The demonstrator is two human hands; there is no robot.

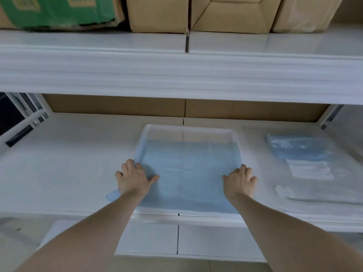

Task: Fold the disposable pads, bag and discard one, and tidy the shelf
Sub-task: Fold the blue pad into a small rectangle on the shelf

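Observation:
A light blue disposable pad lies spread flat on the white middle shelf, its far edge white and folded up. My left hand rests on the pad's left edge with its fingers spread and fairly straight. On the pad's right edge lies my right hand, fingers likewise spread. Both hands press flat on the pad; neither grips it. A corner of the pad sticks out behind my left wrist.
A clear plastic bag holding folded blue pads lies at the right of the shelf, with flat clear bags in front of it. Cardboard boxes and a green box stand on the upper shelf. A lower shelf shows below.

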